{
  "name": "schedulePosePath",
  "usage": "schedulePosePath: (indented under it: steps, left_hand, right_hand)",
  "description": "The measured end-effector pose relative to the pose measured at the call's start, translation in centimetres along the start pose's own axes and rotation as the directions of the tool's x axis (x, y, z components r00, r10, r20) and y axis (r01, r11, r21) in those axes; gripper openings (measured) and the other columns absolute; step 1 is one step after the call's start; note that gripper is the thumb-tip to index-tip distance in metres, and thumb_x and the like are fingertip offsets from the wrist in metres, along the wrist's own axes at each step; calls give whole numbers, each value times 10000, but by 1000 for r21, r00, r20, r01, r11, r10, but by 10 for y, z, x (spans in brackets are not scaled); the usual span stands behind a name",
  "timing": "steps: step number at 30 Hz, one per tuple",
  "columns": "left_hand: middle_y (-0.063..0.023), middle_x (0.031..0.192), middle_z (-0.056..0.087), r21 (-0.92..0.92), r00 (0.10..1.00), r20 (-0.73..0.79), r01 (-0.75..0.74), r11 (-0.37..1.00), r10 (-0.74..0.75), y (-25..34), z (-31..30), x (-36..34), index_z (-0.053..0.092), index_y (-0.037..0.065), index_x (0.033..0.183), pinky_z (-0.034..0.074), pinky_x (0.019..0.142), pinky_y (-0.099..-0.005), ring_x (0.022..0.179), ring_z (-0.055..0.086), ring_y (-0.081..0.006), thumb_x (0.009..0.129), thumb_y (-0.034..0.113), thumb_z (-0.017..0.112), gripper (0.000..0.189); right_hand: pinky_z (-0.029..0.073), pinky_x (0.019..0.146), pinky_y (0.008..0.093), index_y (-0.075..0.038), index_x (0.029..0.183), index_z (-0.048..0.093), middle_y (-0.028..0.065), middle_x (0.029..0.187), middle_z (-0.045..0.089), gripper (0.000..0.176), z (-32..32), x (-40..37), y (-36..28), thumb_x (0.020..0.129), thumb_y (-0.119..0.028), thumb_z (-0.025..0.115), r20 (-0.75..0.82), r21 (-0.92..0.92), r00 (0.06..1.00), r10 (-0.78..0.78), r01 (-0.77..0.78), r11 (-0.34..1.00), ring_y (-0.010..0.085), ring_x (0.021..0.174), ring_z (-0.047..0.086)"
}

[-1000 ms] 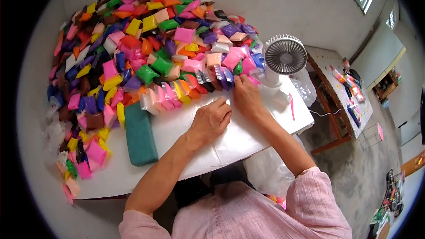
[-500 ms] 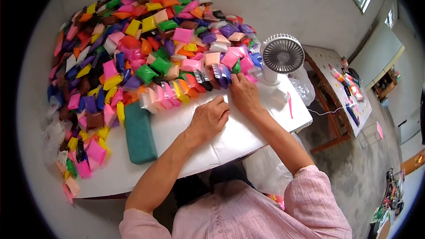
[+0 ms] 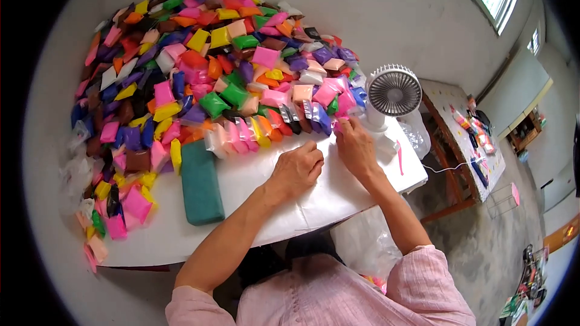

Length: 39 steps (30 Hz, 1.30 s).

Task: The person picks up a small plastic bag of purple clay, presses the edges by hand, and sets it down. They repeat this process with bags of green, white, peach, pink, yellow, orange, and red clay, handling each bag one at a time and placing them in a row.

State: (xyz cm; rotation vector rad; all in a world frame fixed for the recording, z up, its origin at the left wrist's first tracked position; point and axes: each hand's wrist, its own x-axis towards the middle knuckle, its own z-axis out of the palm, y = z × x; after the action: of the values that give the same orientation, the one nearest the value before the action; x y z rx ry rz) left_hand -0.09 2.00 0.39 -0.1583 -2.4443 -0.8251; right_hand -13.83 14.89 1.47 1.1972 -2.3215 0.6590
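My left hand (image 3: 297, 171) rests curled on the white tabletop, its fingers closed; whatever they may hold is hidden. Farther right, my right hand (image 3: 355, 145) pinches the edge of a pink packet at its fingertips, mostly covered by the fingers. Just left of those fingertips, a blue packet (image 3: 324, 123) ends a leaning row of small clear-wrapped packets in several colours. Within this row are a yellow packet (image 3: 261, 133) and pale packets (image 3: 216, 143) at the left end. A larger pink packet (image 3: 345, 104) lies just behind my right fingers.
A large heap of coloured packets (image 3: 197, 40) covers the back and left of the table (image 3: 266, 205). A green block (image 3: 202, 184) lies left of my arms. At right stand a white fan (image 3: 394, 92) and a pink tool (image 3: 400, 158). Another table (image 3: 450, 121) is beyond.
The view has shifted slightly. My right hand has moved a little right, away from the blue packet to a pink one. My left hand stays curled near the same spot on the table.
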Motion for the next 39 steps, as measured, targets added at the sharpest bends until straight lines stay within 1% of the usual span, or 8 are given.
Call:
schedulePosePath:
  steps: [8,26,27,30,33,36,37,39]
  left_hand:
    - [-115,850,538,37,999,-7,-37,999,38,-1,1,0,590,38,846,490,637,-416,740,592,-328,840,125,589,87]
    - [-121,849,539,18,999,-21,-46,999,46,-3,3,0,581,27,838,491,648,-428,741,587,-341,828,114,576,88]
    - [-121,851,540,17,999,-22,-47,999,47,-3,3,0,582,26,838,492,648,-427,740,587,-341,826,114,576,89]
    - [-120,853,543,30,999,-18,-48,998,49,-5,3,1,585,25,840,494,649,-425,740,589,-339,821,111,574,89]
    - [-119,857,544,25,999,-8,-42,999,42,-5,4,0,586,25,840,496,653,-424,741,590,-338,819,108,570,88]
    - [-118,859,542,12,999,-10,-45,999,45,-5,3,1,585,26,836,496,658,-425,745,590,-338,821,107,567,85]
    - [-118,859,541,7,999,-8,-48,999,48,-5,3,1,585,26,833,496,660,-425,746,590,-338,822,107,567,84]
    - [-118,859,538,9,999,-17,-36,999,37,-4,2,0,584,28,831,496,665,-425,748,591,-337,828,110,564,84]
  right_hand:
    - [520,674,469,-8,963,600,202,973,616,193,-20,20,11,853,-165,582,21,-283,982,188,-175,943,367,788,662]
    - [494,700,486,-10,941,585,237,953,580,143,12,86,17,904,-120,502,-112,-190,994,2,-24,981,430,805,610]
    - [495,705,483,-9,953,585,233,971,585,137,9,93,12,903,-106,502,-139,-182,990,-16,-9,983,430,805,610]
    - [496,725,466,-16,993,585,216,1031,596,134,-2,120,-2,886,-50,512,-383,88,862,-332,392,916,417,816,615]
    - [493,748,447,-32,1015,594,196,1067,602,168,-7,133,-6,867,-5,521,-463,152,813,-352,464,873,400,835,619]
    - [493,742,444,-45,999,599,191,1048,607,143,-18,114,3,880,-48,521,-306,90,922,-238,277,957,396,841,622]
    - [521,711,440,-39,985,609,181,976,605,139,-19,107,7,866,-78,549,-118,-110,981,-152,140,984,391,838,645]
    - [524,723,438,-10,984,613,197,991,608,157,-11,93,7,855,-60,538,12,-295,1000,-24,27,955,388,844,646]
